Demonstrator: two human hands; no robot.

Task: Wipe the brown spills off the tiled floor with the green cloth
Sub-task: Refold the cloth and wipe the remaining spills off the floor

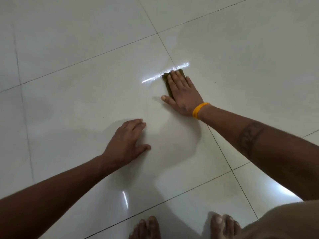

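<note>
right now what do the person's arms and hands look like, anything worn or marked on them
Both arms are bare, with no sleeves or gloves. The right hand has a yellow-orange wristband at the wrist and a dark patterned band tattoo around the forearm, plus a small dark mark on its back. The left hand and its arm show nothing worn.

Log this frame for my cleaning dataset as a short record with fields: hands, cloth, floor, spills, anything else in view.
right hand: flat, palm down, pressing the green cloth to the floor
left hand: bare, fingers resting on the floor, holding nothing
green cloth: mostly hidden under the right hand, near a tile joint
tiled floor: glossy pale tiles, dark grout lines, light glare
brown spills: none clearly visible
yellow wristband: on the right wrist
bare feet: bottom edge
</note>
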